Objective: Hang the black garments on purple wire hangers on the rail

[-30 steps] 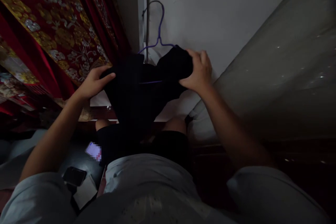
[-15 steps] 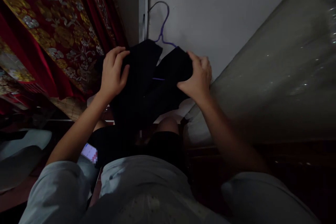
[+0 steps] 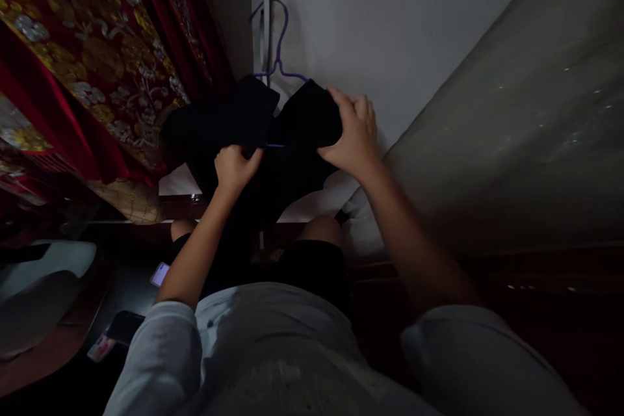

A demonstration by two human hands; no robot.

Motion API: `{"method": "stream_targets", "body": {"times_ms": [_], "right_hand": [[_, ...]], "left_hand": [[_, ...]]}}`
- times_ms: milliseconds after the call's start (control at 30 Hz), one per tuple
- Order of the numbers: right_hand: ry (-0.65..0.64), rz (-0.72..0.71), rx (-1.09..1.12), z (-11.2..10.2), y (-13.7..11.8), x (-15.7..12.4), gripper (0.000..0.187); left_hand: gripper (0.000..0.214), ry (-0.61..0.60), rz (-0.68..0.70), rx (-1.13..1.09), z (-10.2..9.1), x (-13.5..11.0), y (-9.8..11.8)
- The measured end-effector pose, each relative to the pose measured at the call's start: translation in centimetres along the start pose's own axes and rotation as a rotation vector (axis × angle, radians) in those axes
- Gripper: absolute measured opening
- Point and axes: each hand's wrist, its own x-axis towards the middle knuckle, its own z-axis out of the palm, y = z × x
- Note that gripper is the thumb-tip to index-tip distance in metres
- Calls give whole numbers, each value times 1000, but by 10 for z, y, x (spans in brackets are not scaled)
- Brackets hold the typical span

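Observation:
A dark, nearly black garment with a V-shaped neck opening hangs on a purple clothes hanger. The hanger's lower bar shows through the neck opening. My left hand is closed on the garment's front edge, just below the left side of the neck, with thumb and fingers pinching the cloth. At the right shoulder my right hand grips the garment, thumb in front and fingers over the far edge. Folds of the dark cloth are hard to make out in the dim light.
Red embroidered cloth hangs at the left. Behind the hanger is a pale wall; a plastic-covered greyish bulk slopes along the right. A lit phone lies at lower left near a pale seat.
My left hand has moved from the garment's left shoulder down and right to its front edge, closing there. The garment and hanger have shifted slightly left in view, my right hand with them.

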Motion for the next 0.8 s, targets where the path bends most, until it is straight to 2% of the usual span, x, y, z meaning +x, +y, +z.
{"method": "stream_targets", "body": {"times_ms": [167, 333, 467, 567, 667, 733, 800], "right_hand": [[13, 23, 0, 14, 0, -16, 104], [38, 64, 70, 38, -1, -17, 96], [114, 91, 128, 45, 9, -16, 88], [218, 108, 223, 52, 4, -28, 72], [290, 198, 439, 74, -21, -47, 42], [191, 365, 669, 98, -44, -58, 29], [-90, 577, 892, 123, -66, -65, 42]], "left_hand": [[22, 52, -21, -163, 17, -14, 1], [31, 137, -109, -241, 28, -2, -5], [33, 190, -128, -341, 34, 10, -10], [42, 166, -106, -544, 37, -3, -9], [42, 131, -205, -778, 36, -32, -2], [40, 133, -299, -907, 34, -51, 5], [35, 132, -367, -1001, 30, -65, 11]]}}
